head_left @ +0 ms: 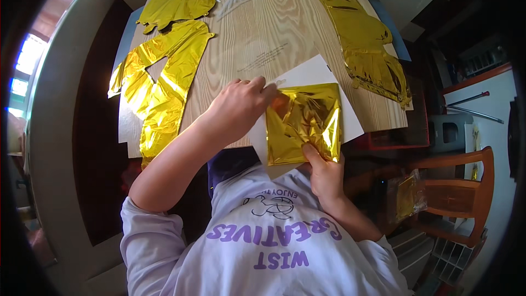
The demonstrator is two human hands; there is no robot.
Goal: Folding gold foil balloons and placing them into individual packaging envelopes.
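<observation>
R fingers (pixel 313 153) pinch gold foil (pixel 304 131); L fingers (pixel 255 83) bent, grip unclear; wht card (pixel 350 115) under, foil sheets (pixel 178 77) L+R.

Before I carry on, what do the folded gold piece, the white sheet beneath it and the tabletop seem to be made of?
Folded gold piece: probably thin metallised plastic film, mirror-glossy; creases and sharp highlights suggest it.
White sheet: likely paper or card, matte, with straight edges and no shine.
Tabletop: wood or wood-look laminate, pale; grain lines show, but real or printed I can't tell.
</observation>
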